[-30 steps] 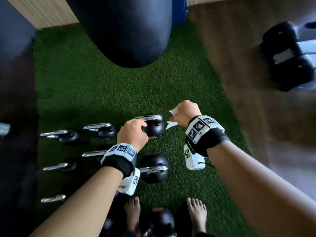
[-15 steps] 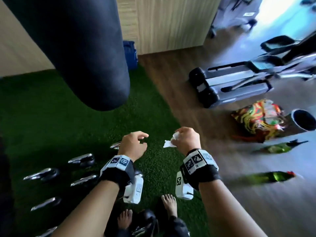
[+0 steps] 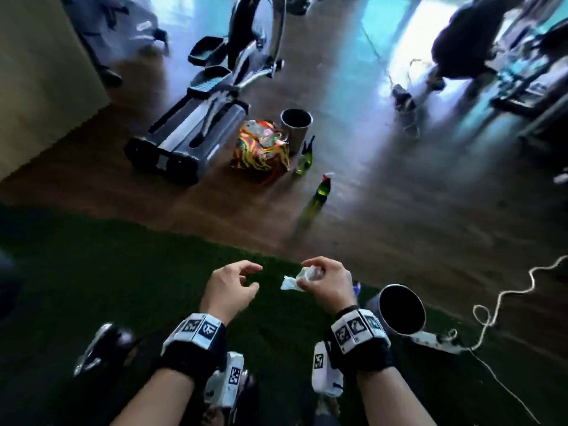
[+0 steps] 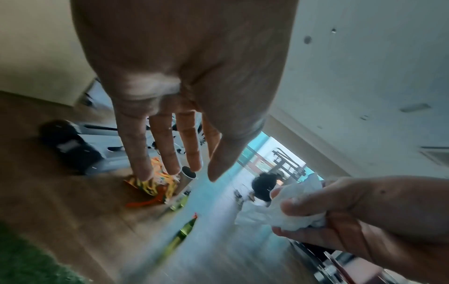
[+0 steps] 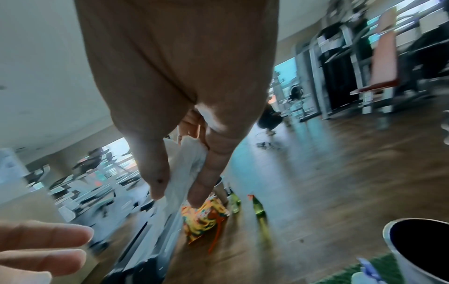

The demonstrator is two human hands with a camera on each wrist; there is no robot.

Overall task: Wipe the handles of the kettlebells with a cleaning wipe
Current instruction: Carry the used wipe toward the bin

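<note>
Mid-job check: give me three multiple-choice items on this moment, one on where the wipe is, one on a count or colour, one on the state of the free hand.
1. Where is the wipe?
A. On the turf
B. In the right hand
C. In the near metal cup

2. How many green bottles stand on the wooden floor?
A. Two
B. Four
C. None

3. What is the left hand doing?
A. Gripping a kettlebell handle
B. Pinching the wipe
C. Holding nothing, fingers loose

Answers: 1 B, the right hand's fingers bunch the white wipe. 2 A, one bottle by the far cup, another nearer. 3 C, left wrist view shows straight fingers around nothing.
</note>
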